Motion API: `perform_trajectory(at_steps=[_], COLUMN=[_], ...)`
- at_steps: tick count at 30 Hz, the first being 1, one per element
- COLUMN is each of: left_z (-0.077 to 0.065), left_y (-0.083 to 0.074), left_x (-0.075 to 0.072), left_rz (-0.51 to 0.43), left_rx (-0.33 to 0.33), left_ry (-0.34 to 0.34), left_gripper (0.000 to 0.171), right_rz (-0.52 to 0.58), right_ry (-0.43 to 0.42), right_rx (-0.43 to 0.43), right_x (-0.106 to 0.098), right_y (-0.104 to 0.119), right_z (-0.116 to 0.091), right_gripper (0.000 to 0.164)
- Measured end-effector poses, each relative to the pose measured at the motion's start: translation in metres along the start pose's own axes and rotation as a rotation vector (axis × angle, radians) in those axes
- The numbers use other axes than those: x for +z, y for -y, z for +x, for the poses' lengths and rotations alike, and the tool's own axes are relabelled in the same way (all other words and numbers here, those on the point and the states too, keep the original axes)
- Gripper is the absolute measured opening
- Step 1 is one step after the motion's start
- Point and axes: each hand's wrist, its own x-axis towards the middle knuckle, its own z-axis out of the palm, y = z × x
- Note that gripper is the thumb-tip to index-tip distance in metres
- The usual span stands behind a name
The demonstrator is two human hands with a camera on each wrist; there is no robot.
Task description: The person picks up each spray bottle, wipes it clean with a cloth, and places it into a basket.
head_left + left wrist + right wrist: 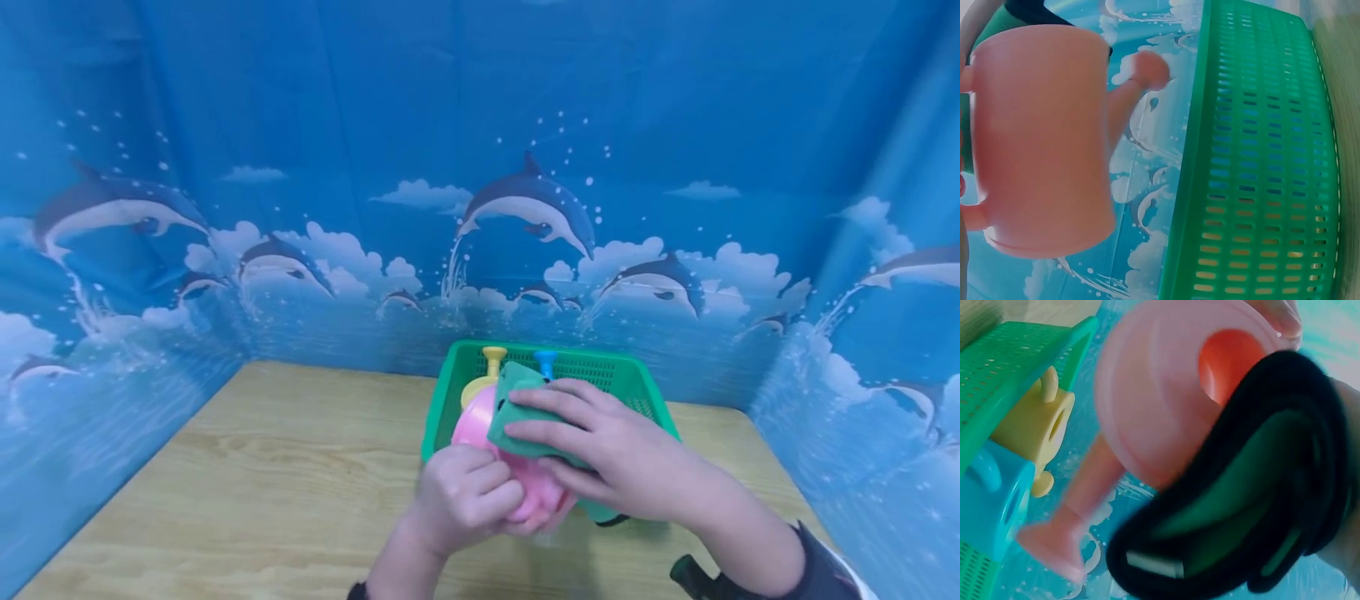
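My left hand (468, 496) grips a pink watering can (472, 425) by its handle, just in front of the green basket. In the left wrist view the can's spout points toward the basket. My right hand (600, 442) holds a green cloth pouch (517, 408) against the can, its fingers lying over the fabric. The right wrist view shows the pouch's gaping end with black edging and a white label, along with the can's round top opening. The pouch hides part of the can in the head view.
Behind the hands, a green perforated basket (438, 417) stands on the wooden table (300, 467). A yellow watering can (1029, 431) and a blue watering can (997, 500) lie in it. A blue dolphin-print curtain (337, 125) surrounds the table's far sides.
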Motion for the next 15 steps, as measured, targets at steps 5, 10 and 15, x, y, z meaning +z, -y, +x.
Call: perform_trajectory(at_steps=[5,10,15], left_z=[0.002,0.002,-0.001], left_y=[0.0,-0.003,-0.004], left_x=[0.002,0.004,0.006], left_rz=[0.013,0.009,-0.001], left_rx=[0.033,0.019,0.002], left_ry=[-0.054,-0.038,-0.027], left_gripper=[0.042,0.042,0.043], right_rz=[-0.007,-0.007,-0.015], right_ry=[0.06,0.116,0.166], right_rx=[0.087,0.182,0.223], right_x=[0.002,0.007,0.006], right_y=[0.003,0.004,0.006], right_z=[0.003,0.009,0.01], right_gripper=[0.032,0.037,0.037])
